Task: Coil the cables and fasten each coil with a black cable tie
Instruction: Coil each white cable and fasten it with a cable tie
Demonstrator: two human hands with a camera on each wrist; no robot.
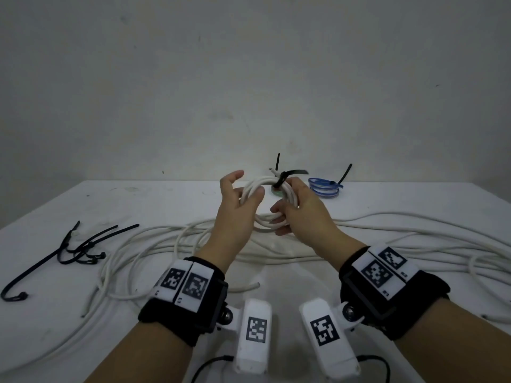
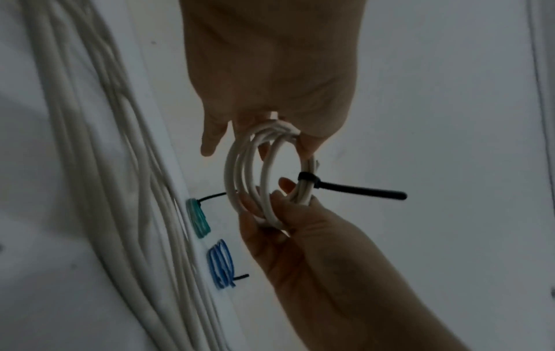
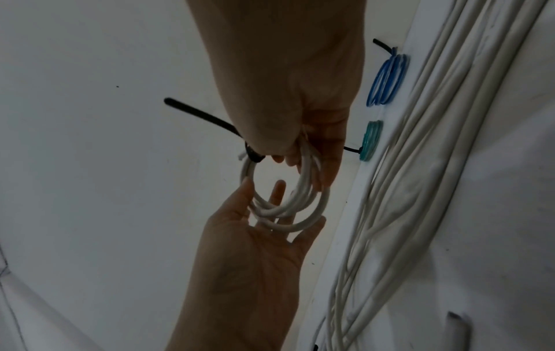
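A white cable coil [image 1: 258, 185] hangs in the air above the table, between my two hands. A black cable tie [image 1: 282, 179] is looped round its top right part, and the tail sticks out to the right. My right hand [image 1: 301, 208] grips the coil's right side just below the tie, fingers curled round the strands. My left hand [image 1: 239, 197] touches the coil's left side with straight, spread fingers and the thumb against the strands. In the left wrist view the tie [image 2: 357, 188] points away from the coil [image 2: 240, 171]. The right wrist view has the left palm [image 3: 255, 249] open behind the coil [image 3: 318, 206].
A blue coil [image 1: 323, 187] and a green coil [image 2: 198, 218], each with a black tie, lie at the back of the white table [image 1: 138, 194]. Long loose white cables [image 1: 166, 244] sprawl across the middle. Spare black ties [image 1: 80, 247] lie at the left.
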